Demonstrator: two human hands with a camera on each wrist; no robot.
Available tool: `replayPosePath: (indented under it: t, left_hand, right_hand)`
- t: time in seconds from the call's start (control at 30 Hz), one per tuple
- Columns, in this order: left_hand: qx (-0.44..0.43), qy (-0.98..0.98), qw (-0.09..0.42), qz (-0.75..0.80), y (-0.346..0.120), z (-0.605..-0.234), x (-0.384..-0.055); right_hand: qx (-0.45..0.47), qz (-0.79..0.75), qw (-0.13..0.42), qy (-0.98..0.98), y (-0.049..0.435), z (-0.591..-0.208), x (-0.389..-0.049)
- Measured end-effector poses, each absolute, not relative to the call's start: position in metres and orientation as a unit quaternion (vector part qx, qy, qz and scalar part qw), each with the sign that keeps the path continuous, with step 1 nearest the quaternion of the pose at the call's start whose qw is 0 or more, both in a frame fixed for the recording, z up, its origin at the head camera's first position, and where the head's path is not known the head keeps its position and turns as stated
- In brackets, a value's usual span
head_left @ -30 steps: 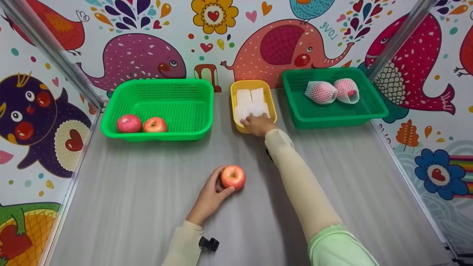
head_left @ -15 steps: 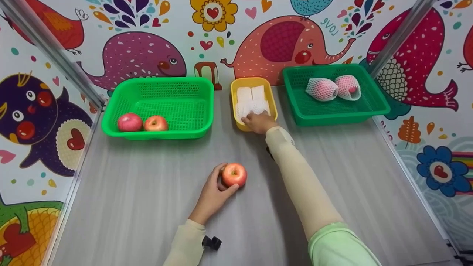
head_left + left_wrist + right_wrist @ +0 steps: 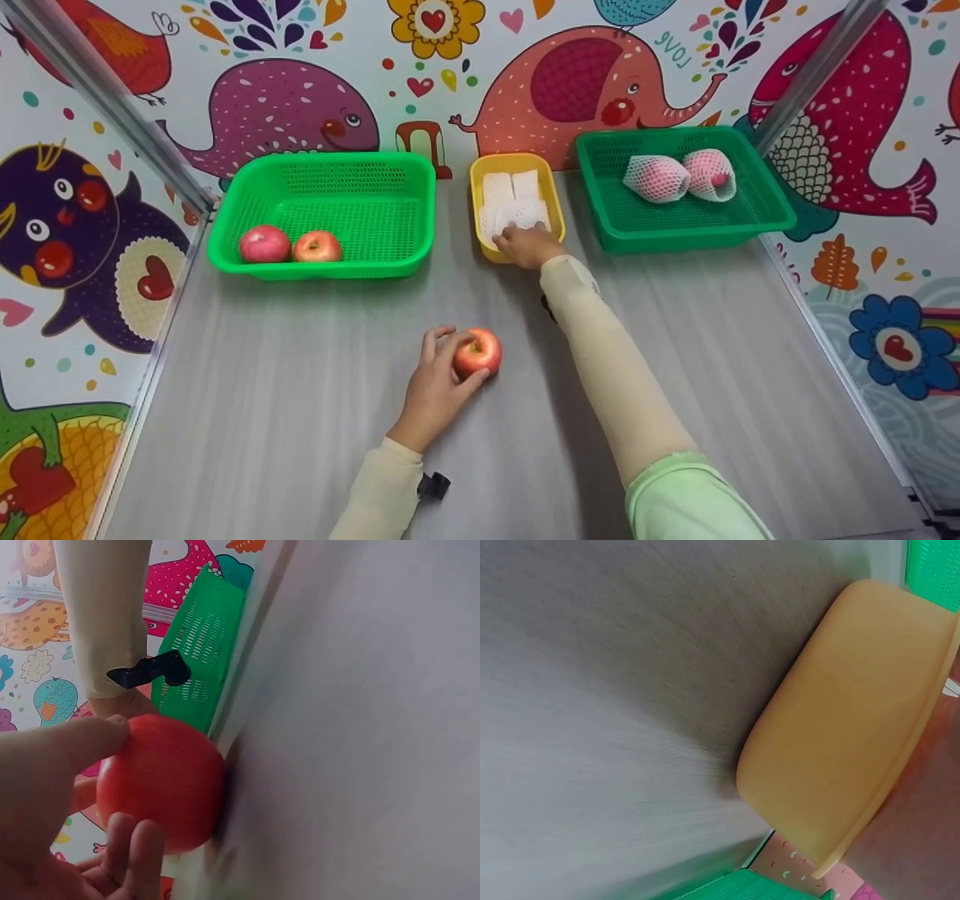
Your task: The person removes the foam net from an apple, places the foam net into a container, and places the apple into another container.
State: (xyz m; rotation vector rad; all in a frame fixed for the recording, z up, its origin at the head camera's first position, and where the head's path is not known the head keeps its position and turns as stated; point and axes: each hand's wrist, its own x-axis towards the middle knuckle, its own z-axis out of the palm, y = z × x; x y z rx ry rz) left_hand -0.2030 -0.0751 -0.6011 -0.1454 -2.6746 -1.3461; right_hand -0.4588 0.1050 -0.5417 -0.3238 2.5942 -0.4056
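Note:
My left hand [image 3: 435, 386] holds a red apple [image 3: 481, 354] on the grey table, its thumb on the near side and a finger over the top. In the left wrist view the apple [image 3: 165, 780] sits between the thumb and curled fingers. My right hand [image 3: 531, 246] reaches into a small yellow basket [image 3: 556, 202], its fingers on white foam fruit nets [image 3: 517, 214]. Whether the fingertips pinch a net cannot be seen. The right wrist view shows the yellow basket's outer wall [image 3: 847, 705], with most of the hand hidden.
A bright green basket [image 3: 405, 255] at the back left holds two apples [image 3: 292, 245]. In the darker green basket [image 3: 690, 238] at the back right lie two fruits in foam nets [image 3: 679, 177]. Patterned walls [image 3: 420, 142] and metal posts [image 3: 97, 97] enclose the table.
One left finger has shifted onto the top of the apple, and another has lifted off to its left. The right hand stays over the foam nets. The head view has tilted slightly.

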Motion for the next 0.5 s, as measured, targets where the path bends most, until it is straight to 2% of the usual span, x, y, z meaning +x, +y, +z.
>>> replayPosePath:
  t: [0.23,0.5]
  left_hand:
    - [-0.069,-0.893,0.073,-0.438,-0.0749,-0.603,-0.2033]
    - [-0.083,-0.898,0.092,-0.421,-0.0729,-0.6057,-0.2042]
  right_hand:
    - [-0.165,-0.107,0.218,0.956,0.1045,-0.5398,-0.4585]
    - [-0.141,-0.118,0.232,0.955,0.1039,-0.5403,-0.4588]
